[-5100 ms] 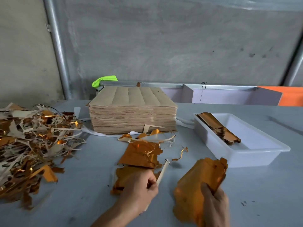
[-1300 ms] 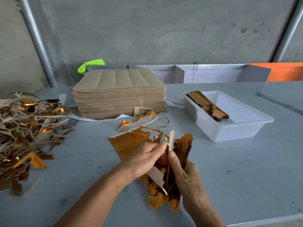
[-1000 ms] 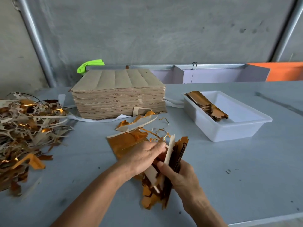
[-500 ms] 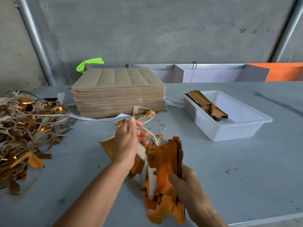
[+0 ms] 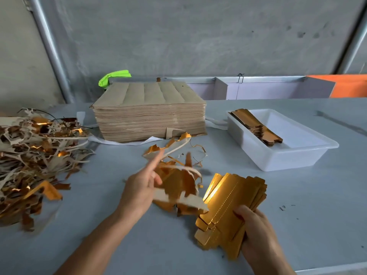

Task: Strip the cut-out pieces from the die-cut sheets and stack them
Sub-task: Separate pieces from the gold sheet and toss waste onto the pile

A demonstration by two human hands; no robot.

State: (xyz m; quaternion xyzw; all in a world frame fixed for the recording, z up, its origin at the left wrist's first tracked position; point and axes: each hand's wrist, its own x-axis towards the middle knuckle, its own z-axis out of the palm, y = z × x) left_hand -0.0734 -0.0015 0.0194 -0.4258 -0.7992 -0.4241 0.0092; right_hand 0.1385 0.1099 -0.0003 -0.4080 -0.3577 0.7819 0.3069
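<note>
Beside the scrap heap (image 5: pixel 33 163), the left hand (image 5: pixel 139 190) is now flinging away, fingers spread, the waste strip (image 5: pixel 178 201) it was tearing off, leaving the gold cut-out pieces (image 5: pixel 230 211) stripped and gripped in the right hand (image 5: pixel 256 235), seemingly ready for the white tray (image 5: pixel 288 159).

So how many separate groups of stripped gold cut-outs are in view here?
2. One bundle of gold cut-outs is gripped in the right hand near the table's front edge; one stack lies in the white tray at right. More may lie hidden under the scrap.

A bright green cloth (image 5: pixel 114 77) lies behind the table (image 5: pixel 317 215).
</note>
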